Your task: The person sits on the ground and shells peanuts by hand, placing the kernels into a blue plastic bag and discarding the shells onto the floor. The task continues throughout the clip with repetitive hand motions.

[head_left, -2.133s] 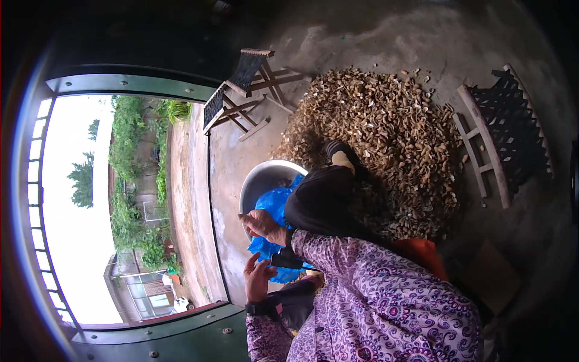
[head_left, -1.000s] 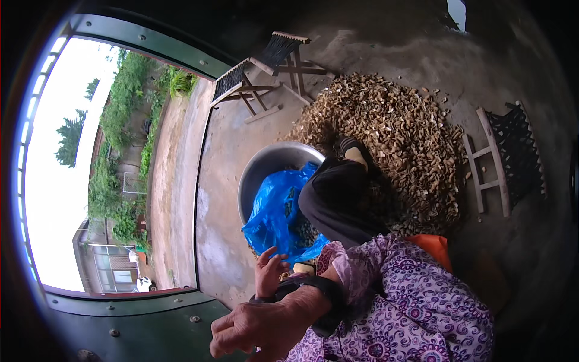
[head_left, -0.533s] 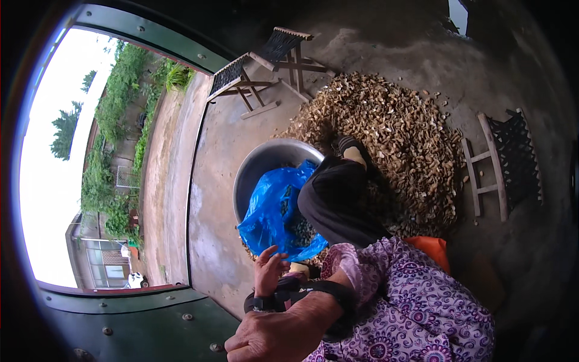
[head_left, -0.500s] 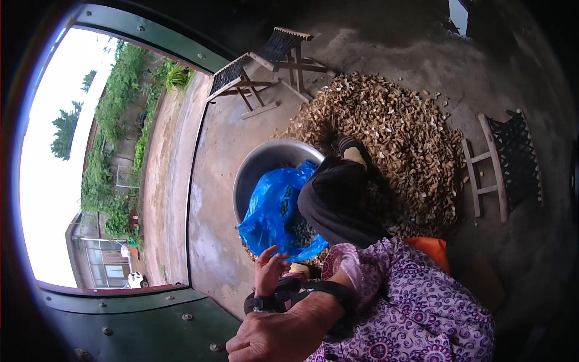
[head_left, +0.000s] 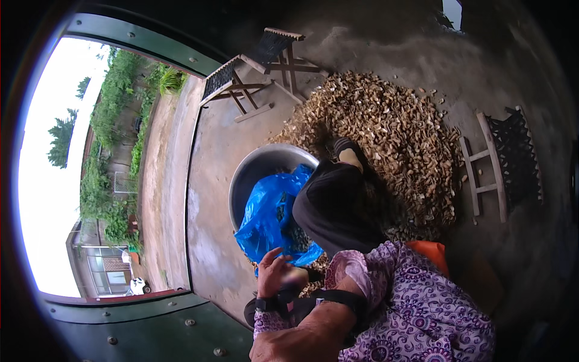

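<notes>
Far left, an open doorway shows trees and a yard, with a green metal frame [head_left: 151, 314] along the lower edge. The left hand [head_left: 274, 271], black band on its wrist, sits at the near edge of the blue plastic bag [head_left: 265, 217]. Its fingers are half spread and loosely curled, touching the plastic; I cannot tell whether they pinch it. The bag lies slumped in a round metal basin [head_left: 241, 181] on the concrete floor, with dark small pieces inside it. The step looks like handling the bag's mouth at the basin. The right hand [head_left: 289, 347] is close to the camera at the bottom edge and partly cut off, so its finger state cannot be told. The person's black-trousered leg [head_left: 338, 205] stretches over the basin's right side toward a big pile of brown husks [head_left: 386, 133]. Judged next: thin plastic calls for a firm two-finger pinch on the rim, the other hand free to steady. A folding stool [head_left: 253, 78] stands behind, another one [head_left: 500, 163] at far right.
</notes>
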Available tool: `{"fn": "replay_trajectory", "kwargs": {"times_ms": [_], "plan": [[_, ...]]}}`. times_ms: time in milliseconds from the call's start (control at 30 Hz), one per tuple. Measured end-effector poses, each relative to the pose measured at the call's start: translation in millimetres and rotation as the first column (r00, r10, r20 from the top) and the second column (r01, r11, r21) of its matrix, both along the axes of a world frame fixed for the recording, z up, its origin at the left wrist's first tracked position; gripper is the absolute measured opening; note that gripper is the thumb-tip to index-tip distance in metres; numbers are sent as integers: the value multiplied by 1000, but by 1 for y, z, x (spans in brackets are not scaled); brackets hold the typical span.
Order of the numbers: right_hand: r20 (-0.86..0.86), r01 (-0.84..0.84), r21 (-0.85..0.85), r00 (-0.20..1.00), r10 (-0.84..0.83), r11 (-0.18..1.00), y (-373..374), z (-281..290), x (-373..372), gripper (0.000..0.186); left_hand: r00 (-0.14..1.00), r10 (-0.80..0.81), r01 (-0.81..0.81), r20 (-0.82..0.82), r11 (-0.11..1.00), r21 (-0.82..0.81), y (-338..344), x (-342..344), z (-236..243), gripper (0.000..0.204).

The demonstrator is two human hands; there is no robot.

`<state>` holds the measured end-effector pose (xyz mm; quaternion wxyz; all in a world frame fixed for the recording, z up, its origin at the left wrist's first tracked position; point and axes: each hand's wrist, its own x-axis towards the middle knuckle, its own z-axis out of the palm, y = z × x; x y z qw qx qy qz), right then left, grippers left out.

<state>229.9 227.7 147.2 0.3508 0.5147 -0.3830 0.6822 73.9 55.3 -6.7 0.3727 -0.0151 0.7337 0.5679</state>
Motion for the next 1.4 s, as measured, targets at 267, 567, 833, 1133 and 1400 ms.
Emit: {"fn": "replay_trajectory", "kwargs": {"times_ms": [267,567,833,1133,1400], "plan": [[-50,-55,-64,997,52,996,-2,0,-3,33,1000,5,-5,1,1000,-8,-13,2,-5,31],[1,30,-33,1000,-30,999,-11,-6,-5,35,1000,-10,12,24,999,-53,0,3,-2,34],[-49,83,-38,995,-85,996,-7,-4,-1,39,998,-56,56,7,997,-45,16,6,4,33],[-24,93,48,995,-92,995,-23,-2,12,40,996,-82,80,-36,996,-49,15,15,11,34],[-40,42,168,999,-35,985,-33,1,18,38,994,-48,48,-96,999,0,10,22,16,35]]}}
